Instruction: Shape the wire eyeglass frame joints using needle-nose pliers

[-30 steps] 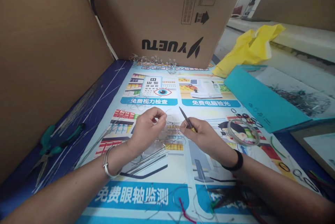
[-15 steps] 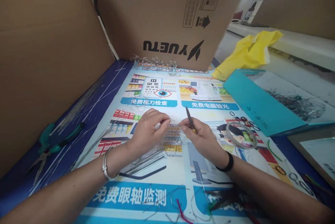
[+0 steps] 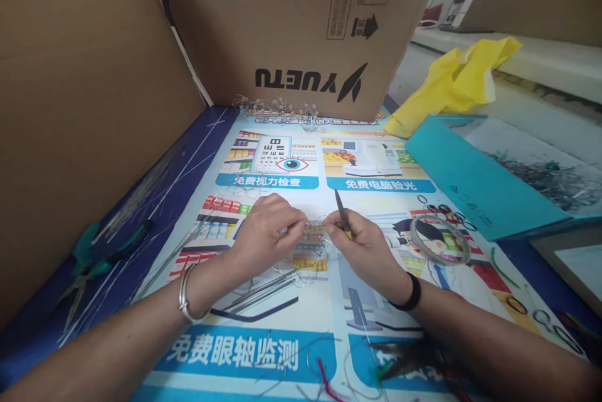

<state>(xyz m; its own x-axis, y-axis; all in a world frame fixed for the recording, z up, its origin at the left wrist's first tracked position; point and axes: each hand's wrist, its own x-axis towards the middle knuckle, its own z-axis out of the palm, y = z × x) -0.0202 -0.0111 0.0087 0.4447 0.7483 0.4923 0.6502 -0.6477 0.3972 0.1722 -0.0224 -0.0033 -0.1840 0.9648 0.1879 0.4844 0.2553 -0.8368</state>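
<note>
My left hand point(image 3: 273, 229) is closed in a pinch on a thin metal wire point(image 3: 314, 224) above the middle of the printed sheet. From the other side, the thumb and index finger of my right hand point(image 3: 362, 245) pinch the same wire area. A slim dark pointed tool point(image 3: 340, 204) with some yellow on it sticks up from my right hand, its tip pointing away from me; its exact kind is unclear. Under the hands lie bent wire pieces point(image 3: 310, 264) and a bundle of straight wires point(image 3: 266, 292). Where the wire ends inside the fingers is hidden.
Green-handled pliers point(image 3: 89, 267) lie at left beside long wires point(image 3: 145, 192). A clear round dish point(image 3: 463, 254), black rings point(image 3: 517, 305) and a turquoise box point(image 3: 470, 185) of wire pieces stand at right. Another dark tool point(image 3: 404, 355) lies under my right forearm. Cardboard point(image 3: 301, 19) walls the back.
The view has shifted slightly. My hands stay almost in place, still pinching the wire, with the left fingers drawn a little closer together.
</note>
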